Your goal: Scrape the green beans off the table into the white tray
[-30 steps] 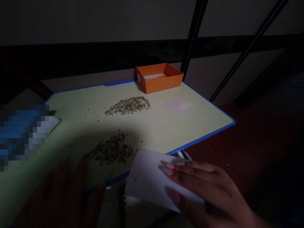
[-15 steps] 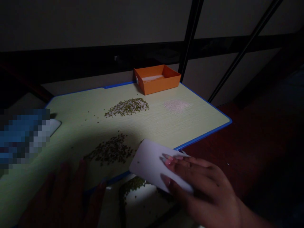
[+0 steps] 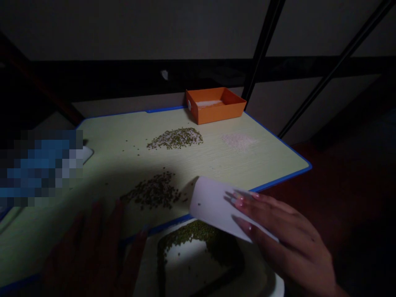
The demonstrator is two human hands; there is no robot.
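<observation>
My right hand point(image 3: 284, 243) is closed on a white card point(image 3: 213, 202), holding it at the near edge of a pale table with a blue rim point(image 3: 278, 179). Just left of the card lies a dark pile of green beans point(image 3: 153, 192). Below the table edge sits a white container point(image 3: 198, 264) with green beans in it. My left hand point(image 3: 93, 251) lies flat in shadow on the near table edge, fingers spread, next to the container. Farther back lie a mixed pile of beans and white grains point(image 3: 176, 138) and a small patch of white grains point(image 3: 239, 141).
An orange tray point(image 3: 216, 109) holding some white grains stands at the far edge of the table. A blurred blue and white object point(image 3: 40, 165) lies at the left. Dark bars point(image 3: 262, 45) rise behind the table, and a dark floor lies to the right.
The card in my right hand has moved up and to the right onto the table edge. The container under the edge, with beans in it, has come into view.
</observation>
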